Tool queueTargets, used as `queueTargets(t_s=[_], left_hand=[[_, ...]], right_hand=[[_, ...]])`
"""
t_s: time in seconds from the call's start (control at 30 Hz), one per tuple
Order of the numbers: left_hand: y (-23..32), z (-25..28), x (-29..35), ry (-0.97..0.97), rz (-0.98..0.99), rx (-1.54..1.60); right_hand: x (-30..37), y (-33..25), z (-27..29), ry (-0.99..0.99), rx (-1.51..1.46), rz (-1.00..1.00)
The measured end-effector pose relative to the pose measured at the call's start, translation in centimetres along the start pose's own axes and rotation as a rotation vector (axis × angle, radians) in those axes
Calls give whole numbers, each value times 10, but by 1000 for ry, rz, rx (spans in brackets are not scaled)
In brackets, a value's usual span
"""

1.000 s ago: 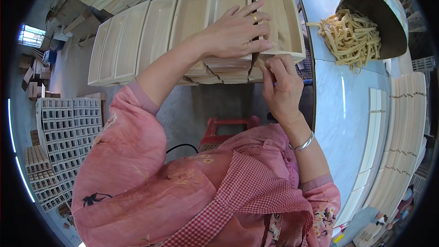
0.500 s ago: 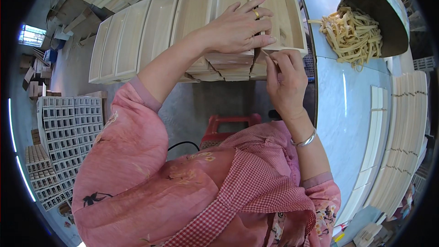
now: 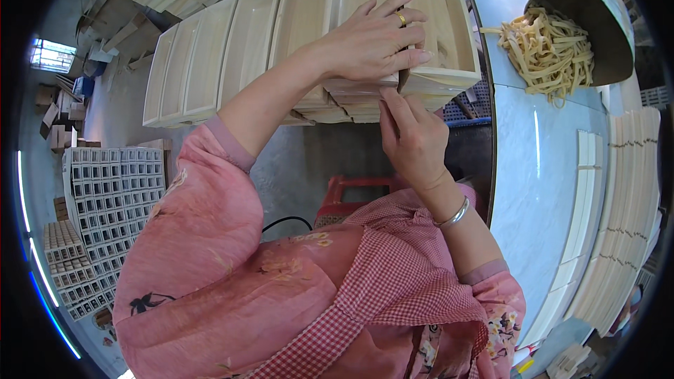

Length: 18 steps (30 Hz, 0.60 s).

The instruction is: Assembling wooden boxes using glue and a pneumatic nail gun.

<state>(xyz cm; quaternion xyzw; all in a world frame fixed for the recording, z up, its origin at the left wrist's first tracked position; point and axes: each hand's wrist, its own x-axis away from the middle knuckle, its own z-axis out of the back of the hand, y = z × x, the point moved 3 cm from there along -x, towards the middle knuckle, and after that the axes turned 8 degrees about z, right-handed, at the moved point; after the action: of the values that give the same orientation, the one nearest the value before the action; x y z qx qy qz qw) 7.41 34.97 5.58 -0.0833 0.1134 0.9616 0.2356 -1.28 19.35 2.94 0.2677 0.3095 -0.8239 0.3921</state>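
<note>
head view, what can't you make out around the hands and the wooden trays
- Top of the trays: cut off by the upper edge.
- Tray end under the left hand: covered by the palm.
- What the right hand fingertips pinch: hidden behind the fingers.
- Scoop over the strips: its far end is cut off by the edge.

A row of wooden trays lies side by side ahead, stacked at its right end, where the left hand rests on top and the right hand sits just below, at the stack's near edge. To the right stands the table — a heap of strips at its far edge under a scoop, flat slats stacked along its right edge. Gridded racks lie on the floor at the left — a stool stands below the hands.
</note>
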Motion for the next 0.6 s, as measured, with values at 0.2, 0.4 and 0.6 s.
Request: queueTargets(t_s=[0.2,0.4,0.6], left_hand=[[1,2,1,-7,10,32],[1,2,0,-11,11,30],[1,2,-1,-10,25,18]], right_hand=[[3,-1,-9,-122,116,-6],[-13,-3,-9,-163,135,-13],[-6,6,-11,-24,-152,-127]])
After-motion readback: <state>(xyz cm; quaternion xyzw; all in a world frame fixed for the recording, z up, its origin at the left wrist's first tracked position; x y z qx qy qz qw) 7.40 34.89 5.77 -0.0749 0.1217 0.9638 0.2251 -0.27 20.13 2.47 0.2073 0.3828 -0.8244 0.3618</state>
